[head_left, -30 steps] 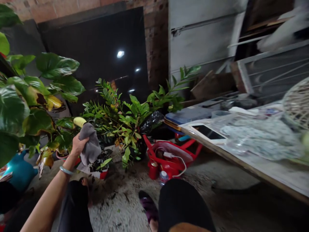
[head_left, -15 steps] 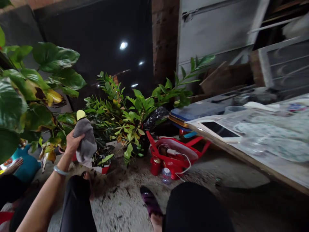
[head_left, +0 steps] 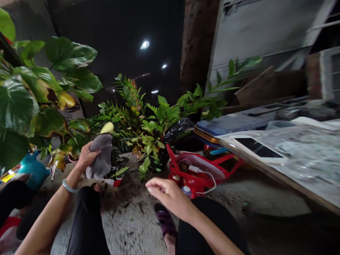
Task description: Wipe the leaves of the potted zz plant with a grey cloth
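A grey cloth item [head_left: 101, 156] with a yellow rounded piece [head_left: 107, 128] at its top is held upright in my left hand [head_left: 89, 154], the thumb across its front. A pale bracelet [head_left: 69, 186] circles that wrist. My right hand [head_left: 168, 194] is above the floor in front of the red bag [head_left: 202, 173], its fingers curled together; whatever they hold, if anything, is hidden. A clear bottle [head_left: 186, 191] stands by the bag, just beyond the right hand. Leafy plants [head_left: 156, 131] rise behind the cloth item.
On the right, a table [head_left: 287, 184] carries a white tablet [head_left: 257, 148] and plastic sheeting. A white cable [head_left: 212, 182] hangs from the bag. Large leaves [head_left: 18, 106] fill the left side. Another person's dark-clothed leg [head_left: 13, 200] shows at lower left, near a turquoise object [head_left: 33, 170].
My right hand has come into view from the lower right. My left hand and the grey cloth item have moved slightly right, the yellow piece now tilting rightward. The view has shifted somewhat.
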A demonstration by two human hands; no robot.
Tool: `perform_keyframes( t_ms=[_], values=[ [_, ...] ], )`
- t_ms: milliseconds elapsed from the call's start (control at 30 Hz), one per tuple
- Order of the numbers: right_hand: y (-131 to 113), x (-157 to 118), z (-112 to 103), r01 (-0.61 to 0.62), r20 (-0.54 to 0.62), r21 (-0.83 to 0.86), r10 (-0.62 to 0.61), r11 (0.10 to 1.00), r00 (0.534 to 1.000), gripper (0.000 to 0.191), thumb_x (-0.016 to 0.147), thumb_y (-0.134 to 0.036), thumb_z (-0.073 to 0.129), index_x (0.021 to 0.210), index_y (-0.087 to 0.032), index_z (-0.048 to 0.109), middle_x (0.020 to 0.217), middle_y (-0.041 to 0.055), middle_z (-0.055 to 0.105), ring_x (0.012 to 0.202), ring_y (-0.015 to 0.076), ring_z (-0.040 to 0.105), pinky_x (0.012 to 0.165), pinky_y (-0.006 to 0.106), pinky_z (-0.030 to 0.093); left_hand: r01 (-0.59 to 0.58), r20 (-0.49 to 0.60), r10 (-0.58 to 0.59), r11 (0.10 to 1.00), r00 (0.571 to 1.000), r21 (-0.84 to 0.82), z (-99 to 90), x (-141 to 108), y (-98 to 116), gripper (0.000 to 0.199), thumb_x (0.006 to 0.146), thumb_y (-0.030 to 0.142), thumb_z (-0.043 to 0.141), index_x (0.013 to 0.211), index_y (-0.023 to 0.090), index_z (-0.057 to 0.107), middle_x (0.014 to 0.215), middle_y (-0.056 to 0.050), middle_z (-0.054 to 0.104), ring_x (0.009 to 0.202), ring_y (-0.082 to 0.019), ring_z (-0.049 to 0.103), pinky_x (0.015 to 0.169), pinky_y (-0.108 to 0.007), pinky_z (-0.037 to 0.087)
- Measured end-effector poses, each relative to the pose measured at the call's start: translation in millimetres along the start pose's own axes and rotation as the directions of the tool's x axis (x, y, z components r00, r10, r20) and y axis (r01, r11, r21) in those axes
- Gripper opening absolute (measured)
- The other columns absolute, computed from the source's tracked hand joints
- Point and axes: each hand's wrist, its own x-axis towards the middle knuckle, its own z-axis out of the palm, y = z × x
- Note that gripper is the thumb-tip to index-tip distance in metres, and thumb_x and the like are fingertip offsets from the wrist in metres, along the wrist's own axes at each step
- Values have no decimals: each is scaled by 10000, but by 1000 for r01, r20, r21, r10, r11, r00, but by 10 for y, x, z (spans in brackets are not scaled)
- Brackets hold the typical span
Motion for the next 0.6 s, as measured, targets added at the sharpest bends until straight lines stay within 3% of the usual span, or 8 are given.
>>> perform_keyframes(
  t_ms=[67,133,200,267,367,433,533,600],
  values=[
    [395,215,2,-112,-95,136,125,984,988,273,785,-431,617,825,-193,745,742,60,749,705,231,716,663,322,531,-8,-58,8,1000,998,5,39,87,-76,402,629,335,749,991,162,724,886,-47,742,829,-248,673,778,-355,550],
    [784,321,41,-233,-150,150,255,961,955,282,774,-414,591,851,-191,745,758,70,757,723,251,734,644,326,522,18,14,-19,999,1000,36,144,11,-200,364,592,286,712,939,174,716,858,-42,742,812,-243,664,787,-366,550],
    [1086,349,110,-323,-136,-36,316,946,939,221,756,-334,607,844,-200,759,786,75,773,774,264,746,671,329,514,36,139,-49,995,989,93,235,-176,-298,291,561,243,672,847,206,706,789,-16,726,771,-235,651,759,-359,544],
    [1270,344,193,-314,-36,-292,318,903,947,201,730,-235,629,855,-212,786,830,75,795,834,266,751,728,330,505,18,219,-47,991,975,132,239,-343,-301,239,565,223,646,799,227,693,749,1,702,756,-229,645,735,-348,536],
    [1349,349,336,-220,162,-470,329,855,931,260,735,-184,644,921,-233,819,934,73,821,915,268,757,772,323,496,-39,128,22,991,992,132,90,-312,-94,232,609,229,658,838,224,696,791,-10,696,789,-229,651,757,-361,539],
    [1303,379,446,-189,215,-528,345,828,914,264,737,-184,659,934,-234,828,1029,88,823,1002,287,752,799,326,496,-78,-44,83,990,996,116,-16,-95,100,288,646,246,686,932,214,703,880,-31,717,845,-233,657,814,-385,545],
    [1149,441,631,-157,239,-577,350,802,906,303,721,-185,689,982,-230,837,1129,114,812,1090,311,738,846,339,496,-129,-263,159,984,952,126,-9,253,256,325,730,257,684,1049,195,682,1006,-67,737,928,-241,646,883,-396,533],
    [1044,473,746,-153,277,-535,344,831,897,327,717,-202,704,1012,-240,841,1105,106,820,1056,302,751,829,332,500,-101,-217,146,973,965,205,117,327,217,255,764,222,637,1014,182,671,992,-75,731,931,-242,632,890,-388,518]
  ],
)
